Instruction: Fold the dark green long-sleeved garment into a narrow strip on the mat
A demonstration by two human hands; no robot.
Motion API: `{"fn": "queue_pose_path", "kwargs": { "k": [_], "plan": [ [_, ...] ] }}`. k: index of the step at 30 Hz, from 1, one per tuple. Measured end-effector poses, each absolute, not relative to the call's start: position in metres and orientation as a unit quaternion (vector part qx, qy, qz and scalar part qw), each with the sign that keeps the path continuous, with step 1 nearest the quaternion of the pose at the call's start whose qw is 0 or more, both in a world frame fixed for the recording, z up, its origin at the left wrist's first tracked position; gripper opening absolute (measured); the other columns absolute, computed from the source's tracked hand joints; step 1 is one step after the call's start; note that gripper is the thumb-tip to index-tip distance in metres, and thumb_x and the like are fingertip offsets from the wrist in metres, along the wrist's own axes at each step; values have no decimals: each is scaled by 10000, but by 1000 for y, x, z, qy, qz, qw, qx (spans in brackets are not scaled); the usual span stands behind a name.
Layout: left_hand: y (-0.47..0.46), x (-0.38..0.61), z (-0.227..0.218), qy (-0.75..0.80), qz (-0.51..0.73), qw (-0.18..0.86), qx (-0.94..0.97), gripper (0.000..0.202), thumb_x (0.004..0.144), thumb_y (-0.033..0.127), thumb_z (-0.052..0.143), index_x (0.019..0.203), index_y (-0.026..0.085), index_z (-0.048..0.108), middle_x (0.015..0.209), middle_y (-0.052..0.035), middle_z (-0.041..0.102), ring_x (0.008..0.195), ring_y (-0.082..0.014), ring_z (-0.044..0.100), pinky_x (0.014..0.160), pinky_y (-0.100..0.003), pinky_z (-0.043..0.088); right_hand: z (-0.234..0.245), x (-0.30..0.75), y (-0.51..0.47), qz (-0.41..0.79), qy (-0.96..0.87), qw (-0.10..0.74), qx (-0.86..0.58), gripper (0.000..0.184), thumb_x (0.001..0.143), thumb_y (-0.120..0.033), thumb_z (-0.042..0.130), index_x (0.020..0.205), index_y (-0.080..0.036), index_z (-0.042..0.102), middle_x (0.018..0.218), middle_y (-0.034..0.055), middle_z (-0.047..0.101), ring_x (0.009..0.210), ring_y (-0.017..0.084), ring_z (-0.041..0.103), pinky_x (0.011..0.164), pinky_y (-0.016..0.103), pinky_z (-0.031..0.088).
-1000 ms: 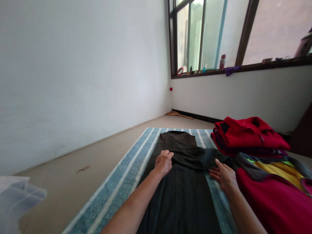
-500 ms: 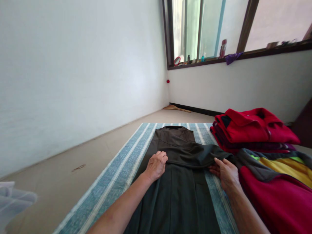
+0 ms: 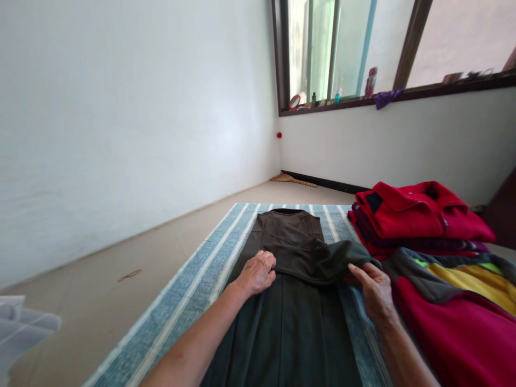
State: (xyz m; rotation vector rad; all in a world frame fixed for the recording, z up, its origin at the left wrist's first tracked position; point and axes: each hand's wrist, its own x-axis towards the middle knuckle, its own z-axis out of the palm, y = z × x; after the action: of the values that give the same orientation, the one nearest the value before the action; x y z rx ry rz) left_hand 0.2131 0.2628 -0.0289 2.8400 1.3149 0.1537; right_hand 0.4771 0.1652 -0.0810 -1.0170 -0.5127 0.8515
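Note:
A dark grey-green garment (image 3: 294, 301) lies lengthwise on a blue striped mat (image 3: 193, 301), its upper part folded across. My left hand (image 3: 258, 271) rests on the garment's left edge at the fold, fingers curled on the cloth. At the right end of the fold, where a sleeve reaches toward the clothes pile, my right hand (image 3: 373, 293) pinches the fabric.
A stack of folded red clothes (image 3: 415, 217) sits at the mat's right. In front of it lies a magenta, yellow and grey garment (image 3: 463, 306). A white wall runs along the left, bare floor (image 3: 100, 301) beside the mat. A window sill (image 3: 363, 99) holds small bottles.
The right hand has drawn the sleeve end a little inward, toward the garment's middle. The left hand has stayed at the fold's left edge. The view shifted slightly.

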Motion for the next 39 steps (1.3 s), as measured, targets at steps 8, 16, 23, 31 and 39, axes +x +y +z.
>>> {"fn": "queue_pose_path", "kwargs": {
  "k": [8,16,23,31,39],
  "plan": [
    [262,233,-25,479,18,-22,878,324,920,352,470,749,144,650,853,-105,649,906,-250,600,816,-340,453,-72,481,162,555,-97,714,-415,395,714,-554,657,723,-167,580,531,30,645,446,200,629,397,296,513],
    [259,242,-22,472,18,-33,881,143,802,241,602,910,151,631,1031,-114,615,1022,-283,552,856,-380,471,-83,481,169,323,-147,710,-608,337,622,-402,708,865,-183,629,645,4,667,551,202,616,510,320,491],
    [268,242,-27,422,7,18,906,268,740,91,561,987,180,617,1136,-80,615,1120,-223,552,976,-318,432,-77,485,162,-82,-468,573,-668,274,708,-434,584,625,-181,648,710,113,651,769,261,591,745,391,458],
    [281,241,-30,401,-6,48,915,181,678,68,561,803,186,615,1127,-70,631,1119,-239,564,949,-310,443,-73,494,161,221,-155,820,-504,334,541,-334,802,793,-160,668,739,-7,676,711,186,613,708,334,504],
    [291,242,-33,367,-10,53,929,186,627,61,561,761,187,592,1020,-57,632,991,-239,579,837,-301,458,-59,503,156,420,-66,841,-333,363,744,-563,588,733,-202,626,628,-12,658,601,182,642,599,325,532]
  ]
}}
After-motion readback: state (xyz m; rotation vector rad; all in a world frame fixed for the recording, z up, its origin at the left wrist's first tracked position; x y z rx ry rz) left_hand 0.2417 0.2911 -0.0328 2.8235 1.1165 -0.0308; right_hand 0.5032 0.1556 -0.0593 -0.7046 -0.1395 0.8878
